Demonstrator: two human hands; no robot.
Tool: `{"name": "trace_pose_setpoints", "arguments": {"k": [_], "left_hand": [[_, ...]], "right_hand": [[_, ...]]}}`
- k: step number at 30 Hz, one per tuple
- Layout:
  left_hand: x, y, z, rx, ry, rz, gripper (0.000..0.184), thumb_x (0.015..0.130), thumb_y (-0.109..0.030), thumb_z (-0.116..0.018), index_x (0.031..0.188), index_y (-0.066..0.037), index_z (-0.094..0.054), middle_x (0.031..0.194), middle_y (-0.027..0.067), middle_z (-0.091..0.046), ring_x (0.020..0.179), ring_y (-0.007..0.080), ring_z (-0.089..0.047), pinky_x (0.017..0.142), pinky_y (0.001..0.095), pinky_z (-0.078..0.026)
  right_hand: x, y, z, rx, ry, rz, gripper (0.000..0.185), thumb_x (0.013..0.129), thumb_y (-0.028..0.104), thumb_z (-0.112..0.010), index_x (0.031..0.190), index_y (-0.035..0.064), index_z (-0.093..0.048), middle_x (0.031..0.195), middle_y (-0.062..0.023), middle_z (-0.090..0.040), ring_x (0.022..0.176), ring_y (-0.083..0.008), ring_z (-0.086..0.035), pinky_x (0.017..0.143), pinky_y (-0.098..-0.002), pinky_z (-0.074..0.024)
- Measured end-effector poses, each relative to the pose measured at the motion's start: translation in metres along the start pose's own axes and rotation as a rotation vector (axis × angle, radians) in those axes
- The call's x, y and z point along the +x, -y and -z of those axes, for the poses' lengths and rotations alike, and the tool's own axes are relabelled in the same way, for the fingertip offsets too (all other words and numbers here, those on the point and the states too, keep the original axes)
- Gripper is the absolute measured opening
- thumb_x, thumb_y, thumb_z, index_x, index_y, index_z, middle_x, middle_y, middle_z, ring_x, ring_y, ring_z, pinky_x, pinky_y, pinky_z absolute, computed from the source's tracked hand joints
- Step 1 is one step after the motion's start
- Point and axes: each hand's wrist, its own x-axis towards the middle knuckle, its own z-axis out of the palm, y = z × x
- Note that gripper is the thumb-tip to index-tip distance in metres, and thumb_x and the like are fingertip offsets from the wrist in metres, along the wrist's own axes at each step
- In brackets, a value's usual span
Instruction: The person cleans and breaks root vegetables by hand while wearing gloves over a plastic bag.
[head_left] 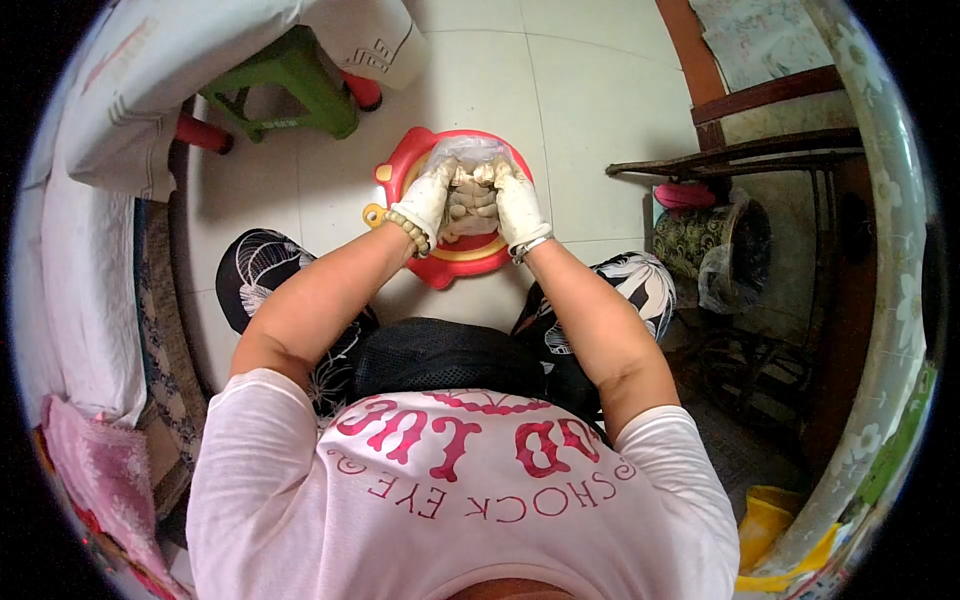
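Note:
My left hand, in a whitish glove with a beaded bracelet at the wrist, grips the left side of a clear plastic bag. My right hand, gloved the same way, holds the bag's right side. Between the two hands are several rounded grey-brown pieces, whose exact kind I cannot make out. Under the bag, a round red plastic piece with ear-like bumps and yellow parts sits on the floor between my knees. The fingertips are partly hidden by the gloves and the pieces.
A green plastic stool stands at the upper left, near a cloth-covered table. To the right are a dark metal frame, a patterned round container and a pink item. Something yellow lies at the lower right.

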Motion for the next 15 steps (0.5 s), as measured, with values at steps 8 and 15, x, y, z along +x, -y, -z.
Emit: {"name": "trace_pose_setpoints", "arguments": {"k": [8, 15], "left_hand": [[0.000, 0.007, -0.005, 0.266, -0.079, -0.205, 0.037, 0.089, -0.029, -0.055, 0.116, -0.006, -0.051, 0.107, 0.0087, -0.059, 0.089, 0.0166, -0.061, 0.075, 0.0298, -0.052], [0.015, 0.016, 0.009, 0.348, -0.144, -0.250, 0.040, 0.088, -0.029, -0.056, 0.119, -0.005, -0.048, 0.103, 0.0078, -0.060, 0.087, 0.0162, -0.061, 0.070, 0.0279, -0.052]], "right_hand": [[0.009, -0.014, 0.008, -0.267, 0.021, 0.015, 0.028, 0.095, 0.035, -0.040, 0.097, 0.0099, -0.052, 0.069, 0.0005, -0.056, 0.049, -0.0069, -0.050, 0.040, -0.0207, -0.0408], [-0.013, 0.008, -0.010, -0.281, -0.011, -0.070, 0.029, 0.096, 0.035, -0.039, 0.105, 0.0093, -0.051, 0.074, -0.0010, -0.058, 0.051, -0.0069, -0.052, 0.042, -0.0201, -0.0415]]}}
